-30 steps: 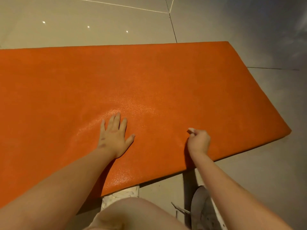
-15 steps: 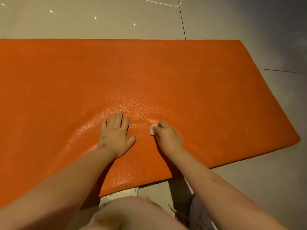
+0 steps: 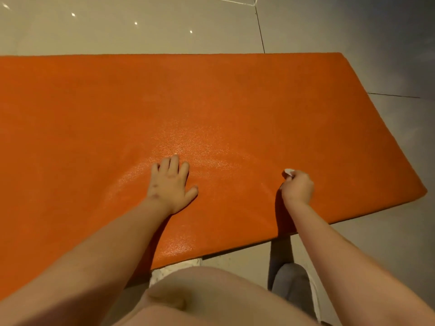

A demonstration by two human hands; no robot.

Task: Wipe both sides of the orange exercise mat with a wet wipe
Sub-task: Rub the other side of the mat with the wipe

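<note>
So the right hand (image 3: 297, 186), fist bunched around the wet wipe (image 3: 289, 172), just swept back right across the orange exercise mat (image 3: 235, 109) on the floor; left hand (image 3: 170, 183) stays pressed flat. Top side's still mid-wipe, I'd guess.

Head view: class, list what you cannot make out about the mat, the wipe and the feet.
All in the head view:
1. The orange mat: its left end is cut off by the picture's left edge; its underside faces the floor.
2. The wet wipe: only a white tip shows; curled fingers of the right hand hide the rest.
3. The white shoe and grey shoe: knee and right forearm cover most.
</note>
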